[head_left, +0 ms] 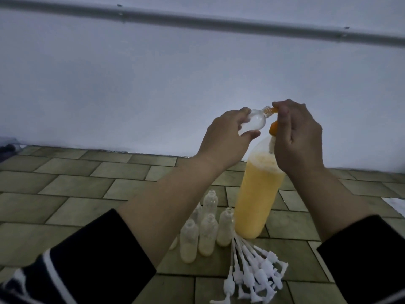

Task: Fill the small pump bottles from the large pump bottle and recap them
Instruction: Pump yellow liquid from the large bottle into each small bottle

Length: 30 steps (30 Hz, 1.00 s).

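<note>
Here, in the head view, a small clear bottle (102, 122) is gripped by the left hand (225, 137) and held tilted, its open neck set against the orange nozzle (339, 110) of the large pump bottle (258, 194). The pump head is covered by the right hand (295, 137), whose fingers are curled over it. The large bottle stands on the tiled floor (87, 187), filled with yellow liquid below a band of foam. Just beside its base, uncapped small bottles (208, 229) are grouped upright, several holding a little pale liquid. In front of them, white pump caps (256, 270) with long tubes are heaped together. Dark sleeves (98, 260) cover both forearms.
</note>
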{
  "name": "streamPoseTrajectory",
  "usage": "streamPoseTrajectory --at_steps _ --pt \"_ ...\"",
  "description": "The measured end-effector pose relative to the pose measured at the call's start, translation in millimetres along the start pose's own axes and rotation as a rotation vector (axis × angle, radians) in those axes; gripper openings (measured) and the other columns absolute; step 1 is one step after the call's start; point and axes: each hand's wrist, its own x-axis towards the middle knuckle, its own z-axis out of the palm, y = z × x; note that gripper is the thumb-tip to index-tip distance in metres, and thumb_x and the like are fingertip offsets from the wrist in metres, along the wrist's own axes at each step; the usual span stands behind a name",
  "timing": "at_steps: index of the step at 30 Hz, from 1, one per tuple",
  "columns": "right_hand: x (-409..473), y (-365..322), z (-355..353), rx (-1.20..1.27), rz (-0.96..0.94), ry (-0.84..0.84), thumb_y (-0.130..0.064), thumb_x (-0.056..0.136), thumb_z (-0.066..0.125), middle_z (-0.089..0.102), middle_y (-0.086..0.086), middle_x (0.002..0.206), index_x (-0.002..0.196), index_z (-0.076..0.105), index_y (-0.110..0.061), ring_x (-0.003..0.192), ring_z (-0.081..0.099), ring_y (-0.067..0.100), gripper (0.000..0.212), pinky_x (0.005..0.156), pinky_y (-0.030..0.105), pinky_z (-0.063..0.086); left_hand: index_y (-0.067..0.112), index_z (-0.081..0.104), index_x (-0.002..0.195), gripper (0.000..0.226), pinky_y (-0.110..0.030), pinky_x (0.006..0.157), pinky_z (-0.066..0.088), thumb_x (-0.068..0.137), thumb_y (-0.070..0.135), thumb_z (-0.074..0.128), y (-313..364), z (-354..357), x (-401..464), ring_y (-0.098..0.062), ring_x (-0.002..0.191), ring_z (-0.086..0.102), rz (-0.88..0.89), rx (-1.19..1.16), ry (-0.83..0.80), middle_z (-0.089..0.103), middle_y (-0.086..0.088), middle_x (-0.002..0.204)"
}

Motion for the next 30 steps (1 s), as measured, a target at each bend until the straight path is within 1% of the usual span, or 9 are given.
streamPoseTrajectory --at_steps 4,10,12,15,20,23,25,27,30 --pt "-4 1 -2 -0.016 0.010 -0.031 -0.034 0.101 0.026 0.065 0.008 0.110 0.113 0.064 -0.007 0.112 0.055 0.030 0.048 0.095 0.048 0.044 0.018 0.050 0.133 0.047 -0.029 0.094 0.044 0.089 0.027 0.063 -1 2 -2 -0.014 0.106 0.055 -0.013 -0.006 -0.019 0.057 0.003 0.125" --pt "14 -7 -19 -0.021 -0.007 -0.119 -0.033 0.103 0.025 0.057 -0.001 0.089 0.108 0.064 -0.005 0.116 0.053 0.030 0.048 0.098 0.040 0.038 0.019 0.051 0.131 0.044 -0.026 0.090 0.043 0.089 0.027 0.063 5 -7 4 -0.011 0.100 0.053 0.023 0.001 0.018 0.057 0.004 0.123" --pt "11 -2 -13 -0.038 -0.023 -0.076 -0.037 0.101 0.024 0.063 0.007 0.106 0.116 0.062 -0.007 0.121 0.050 0.027 0.051 0.106 0.037 0.034 0.019 0.050 0.131 0.044 -0.023 0.088 0.042 0.089 0.027 0.062 3 -5 4 -0.008 0.098 0.052 0.024 -0.003 0.009 0.057 0.005 0.123" --pt "3 9 -1 -0.048 -0.009 -0.023 -0.041 0.098 0.023 0.060 0.007 0.123 0.120 0.060 -0.008 0.128 0.046 0.022 0.054 0.106 0.016 0.026 0.017 0.052 0.128 0.042 -0.020 0.083 0.039 0.089 0.027 0.062 -1 2 2 -0.010 0.100 0.053 0.019 -0.015 0.005 0.058 0.004 0.122" --pt "0 10 -3 -0.067 -0.027 -0.049 -0.038 0.099 0.025 0.063 0.008 0.120 0.118 0.062 -0.008 0.122 0.050 0.025 0.051 0.107 0.028 0.030 0.017 0.050 0.132 0.045 -0.022 0.087 0.041 0.089 0.027 0.062 -1 2 0 -0.014 0.105 0.054 0.008 0.011 -0.028 0.058 0.002 0.124" --pt "11 5 -13 -0.087 -0.051 -0.102 -0.033 0.102 0.025 0.066 0.013 0.105 0.109 0.064 -0.007 0.108 0.055 0.026 0.047 0.105 0.015 0.020 0.018 0.050 0.132 0.046 -0.025 0.088 0.042 0.089 0.026 0.063 6 -5 4 -0.012 0.101 0.053 0.022 0.022 -0.004 0.058 0.003 0.123" --pt "15 0 -17 -0.068 -0.045 -0.089 -0.032 0.102 0.025 0.066 0.016 0.094 0.103 0.064 -0.003 0.098 0.056 0.027 0.050 0.104 0.015 0.019 0.018 0.050 0.132 0.046 -0.026 0.088 0.042 0.089 0.026 0.063 8 -7 6 -0.011 0.099 0.052 0.036 0.033 0.009 0.058 0.004 0.122" --pt "13 -2 -15 -0.051 -0.034 -0.048 -0.033 0.101 0.024 0.066 0.013 0.095 0.103 0.064 -0.002 0.096 0.056 0.026 0.051 0.102 0.018 0.024 0.018 0.050 0.132 0.045 -0.024 0.087 0.042 0.089 0.026 0.062 9 -7 6 -0.010 0.098 0.052 0.044 0.040 0.008 0.058 0.003 0.122" --pt "7 -1 -4 -0.025 -0.005 0.024 -0.030 0.101 0.025 0.067 0.009 0.103 0.106 0.065 -0.005 0.103 0.058 0.026 0.048 0.097 0.008 0.024 0.019 0.050 0.132 0.044 -0.020 0.084 0.039 0.090 0.026 0.062 5 -4 3 -0.010 0.101 0.053 0.036 0.035 -0.001 0.057 0.003 0.124"
